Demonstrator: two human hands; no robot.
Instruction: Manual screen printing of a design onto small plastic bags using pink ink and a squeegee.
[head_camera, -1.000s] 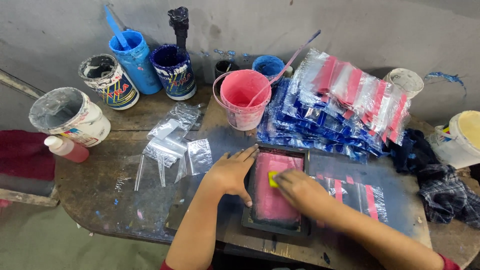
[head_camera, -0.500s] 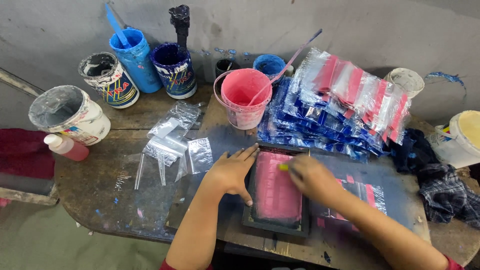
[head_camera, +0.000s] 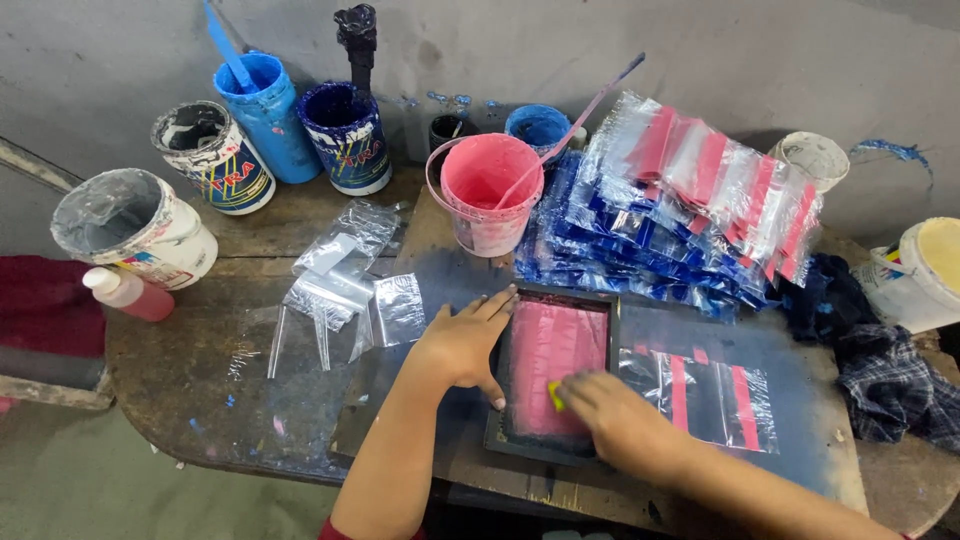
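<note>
Both hands, left (head_camera: 465, 345) and right (head_camera: 610, 415), palm-down on pink-inked screen frame (head_camera: 552, 375)

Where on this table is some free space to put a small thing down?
Bare wood lies at the table's front-left, between the red bottle, the loose clear bags and the left hand. The rear is crowded with paint buckets; the right side is taken by stacked bags and the right hand.

Worn, paint-stained wooden surface (head_camera: 190, 370) with a rounded left edge. Directly on it: paint tubs (head_camera: 345, 135) along the rear, a pink bucket (head_camera: 490, 195), loose clear bags (head_camera: 345, 275), a dark-framed pink screen (head_camera: 555, 370), a stack of red- and blue-striped bags (head_camera: 690, 200), and dark cloths (head_camera: 880, 370) at right.
</note>
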